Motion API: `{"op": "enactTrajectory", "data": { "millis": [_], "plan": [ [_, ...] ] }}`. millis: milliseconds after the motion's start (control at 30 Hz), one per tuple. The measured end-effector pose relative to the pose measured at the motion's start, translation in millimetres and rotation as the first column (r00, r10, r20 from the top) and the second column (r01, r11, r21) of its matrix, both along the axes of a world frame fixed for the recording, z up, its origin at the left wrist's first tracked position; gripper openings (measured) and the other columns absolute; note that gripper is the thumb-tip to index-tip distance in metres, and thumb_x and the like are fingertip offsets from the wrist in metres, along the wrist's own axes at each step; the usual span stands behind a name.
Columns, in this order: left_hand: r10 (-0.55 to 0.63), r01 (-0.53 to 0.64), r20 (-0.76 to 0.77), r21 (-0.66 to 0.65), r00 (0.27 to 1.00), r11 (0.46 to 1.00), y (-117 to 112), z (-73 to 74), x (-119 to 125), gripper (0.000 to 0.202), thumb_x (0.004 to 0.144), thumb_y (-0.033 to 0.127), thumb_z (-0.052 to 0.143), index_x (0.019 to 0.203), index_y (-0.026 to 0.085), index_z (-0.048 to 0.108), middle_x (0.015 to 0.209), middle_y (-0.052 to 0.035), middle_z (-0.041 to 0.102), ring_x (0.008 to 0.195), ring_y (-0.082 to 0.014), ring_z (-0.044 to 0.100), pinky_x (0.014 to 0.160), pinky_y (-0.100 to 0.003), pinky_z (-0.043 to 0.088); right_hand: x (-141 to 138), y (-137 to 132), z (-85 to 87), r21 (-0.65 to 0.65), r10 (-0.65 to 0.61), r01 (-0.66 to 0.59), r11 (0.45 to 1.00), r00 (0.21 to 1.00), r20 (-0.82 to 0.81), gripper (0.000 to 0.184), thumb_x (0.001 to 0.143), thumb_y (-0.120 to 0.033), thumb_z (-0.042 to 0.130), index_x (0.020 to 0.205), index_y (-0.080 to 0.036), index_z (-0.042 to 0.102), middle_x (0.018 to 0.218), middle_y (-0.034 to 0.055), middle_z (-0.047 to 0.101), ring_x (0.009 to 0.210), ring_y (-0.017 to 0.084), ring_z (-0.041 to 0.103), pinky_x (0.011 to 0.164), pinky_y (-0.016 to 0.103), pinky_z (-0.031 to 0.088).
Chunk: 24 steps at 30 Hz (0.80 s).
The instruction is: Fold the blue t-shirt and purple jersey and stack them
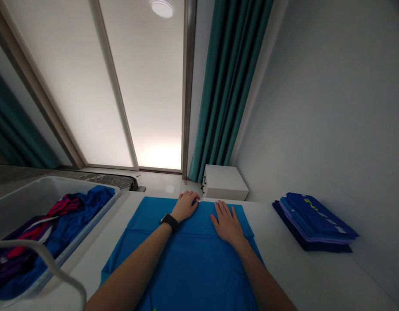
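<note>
A bright blue garment (186, 259) lies spread flat on the white table (303, 276) in front of me. My left hand (185, 205), with a dark watch on its wrist, rests at the garment's far edge, fingers curled over the cloth there. My right hand (227, 223) lies flat on the garment just to the right, fingers stretched out and slightly apart. Both forearms reach across the cloth.
A white plastic bin (98, 216) at the left holds crumpled blue, red and purple clothes. A stack of folded dark blue garments (314, 222) sits at the right by the wall. Beyond the table stand a small white cabinet (223, 181), teal curtains and a window.
</note>
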<state>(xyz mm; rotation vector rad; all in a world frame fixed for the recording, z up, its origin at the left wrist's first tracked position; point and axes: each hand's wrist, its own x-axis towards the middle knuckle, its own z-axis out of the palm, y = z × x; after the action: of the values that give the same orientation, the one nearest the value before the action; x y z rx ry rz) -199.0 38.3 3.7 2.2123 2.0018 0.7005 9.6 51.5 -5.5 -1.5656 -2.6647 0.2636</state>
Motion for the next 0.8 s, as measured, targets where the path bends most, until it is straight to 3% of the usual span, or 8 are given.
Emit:
{"op": "enactTrajectory", "data": {
  "millis": [300, 467, 600, 700, 800],
  "plan": [
    [-0.066, 0.073, -0.096, 0.072, 0.993, 0.995, -3.1, -3.0, 0.2, 0.021, 0.095, 0.023, 0.047, 0.098, 0.024, 0.068, 0.102, -0.0050, 0.063, 0.101, -0.0230, 0.052, 0.088, -0.037, 0.038, 0.9, 1.1, -2.4, -0.001, 0.006, -0.006, 1.000, 1.000, -0.020, 0.067, 0.097, -0.051, 0.018, 0.153, -0.013, 0.020, 0.160, 0.0050, 0.015, 0.148, 0.021, 0.006, 0.118, 0.046, -0.001],
    [-0.046, 0.051, -0.086, 0.058, 0.995, 0.997, -1.4, -4.8, -0.1, 0.021, 0.094, 0.024, 0.049, 0.101, 0.024, 0.069, 0.102, -0.0050, 0.064, 0.101, -0.0229, 0.054, 0.087, -0.037, 0.039, 4.1, 3.1, 2.0, -0.042, 0.011, -0.014, 0.999, 0.998, -0.068, 0.065, 0.098, -0.048, 0.022, 0.152, -0.013, 0.024, 0.160, 0.0060, 0.017, 0.147, 0.020, 0.009, 0.118, 0.045, 0.001],
    [-0.033, 0.036, -0.074, 0.042, 0.997, 0.998, -0.6, -3.5, -0.3, 0.022, 0.094, 0.024, 0.049, 0.102, 0.024, 0.069, 0.103, -0.0051, 0.065, 0.102, -0.0237, 0.054, 0.088, -0.038, 0.040, 19.9, 16.2, 7.7, -0.004, -0.056, 0.056, 0.998, 0.990, -0.132, 0.057, 0.096, -0.037, 0.030, 0.148, -0.013, 0.035, 0.154, 0.0093, 0.033, 0.143, 0.022, 0.025, 0.117, 0.040, 0.013],
    [-0.036, 0.038, -0.060, 0.032, 0.998, 0.999, -0.4, -1.9, -0.5, 0.024, 0.095, 0.027, 0.047, 0.103, 0.023, 0.069, 0.103, -0.0054, 0.065, 0.101, -0.0243, 0.054, 0.087, -0.038, 0.040, 42.6, 29.0, 12.3, 0.062, -0.162, 0.177, 0.982, 0.968, -0.192, 0.051, 0.094, -0.028, 0.032, 0.140, -0.012, 0.048, 0.140, 0.0128, 0.052, 0.130, 0.024, 0.044, 0.110, 0.036, 0.027],
    [-0.040, 0.042, -0.054, 0.032, 0.998, 0.999, 0.0, -1.2, -0.8, 0.025, 0.095, 0.028, 0.046, 0.104, 0.024, 0.069, 0.103, -0.0055, 0.065, 0.101, -0.0246, 0.054, 0.087, -0.039, 0.040, 70.2, 34.9, 14.1, 0.075, -0.253, 0.276, 0.958, 0.941, -0.226, 0.049, 0.093, -0.024, 0.030, 0.133, -0.011, 0.055, 0.129, 0.0154, 0.059, 0.120, 0.026, 0.052, 0.103, 0.037, 0.036]
  ]
}}
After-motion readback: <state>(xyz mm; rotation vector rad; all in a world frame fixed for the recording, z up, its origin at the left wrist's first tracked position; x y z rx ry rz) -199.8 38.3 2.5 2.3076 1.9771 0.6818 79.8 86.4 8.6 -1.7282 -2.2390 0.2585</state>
